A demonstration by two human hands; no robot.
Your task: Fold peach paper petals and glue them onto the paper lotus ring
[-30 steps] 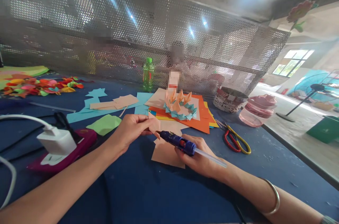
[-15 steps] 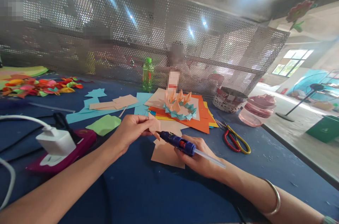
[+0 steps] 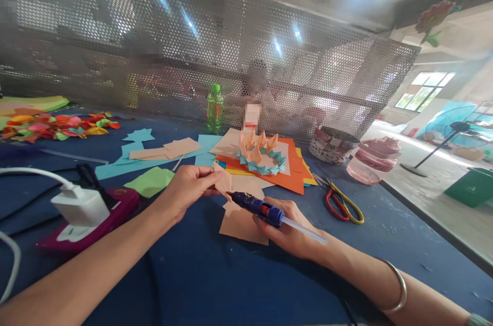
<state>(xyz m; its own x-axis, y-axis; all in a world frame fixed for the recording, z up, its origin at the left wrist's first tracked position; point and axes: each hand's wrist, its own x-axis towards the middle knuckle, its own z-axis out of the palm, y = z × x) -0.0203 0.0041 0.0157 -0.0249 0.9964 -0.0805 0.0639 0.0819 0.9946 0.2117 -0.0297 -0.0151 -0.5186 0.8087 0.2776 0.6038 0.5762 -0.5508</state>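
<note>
Dark blue tabletop (image 3: 185, 277) runs up to a perforated metal screen (image 3: 231, 43) in a concrete-walled workroom. Above the table's middle, the person's left hand (image 3: 188, 195) pinches a small folded piece of peach paper (image 3: 223, 181) between thumb and closed fingertips, which holds it up off the surface and presents its lower corner. Just beside that piece, the right hand (image 3: 288, 228) curls its fingers firmly around a dark blue hot glue gun (image 3: 258, 209). The gun's nozzle is aimed at the paper's corner; whether they touch is hard to tell. A translucent glue stick (image 3: 304, 230) juts from the gun's rear. Beneath both hands lies a flat peach paper sheet (image 3: 241, 228). Farther ahead, within easy reach, a ring of folded peach and turquoise paper points (image 3: 262, 154) rests on a bright orange paper sheet (image 3: 295, 182). Red-and-yellow-handled scissors (image 3: 339, 203) lie to the right, and a white plug charger (image 3: 80, 207) sits to the left, on a magenta case (image 3: 123, 200).
</note>
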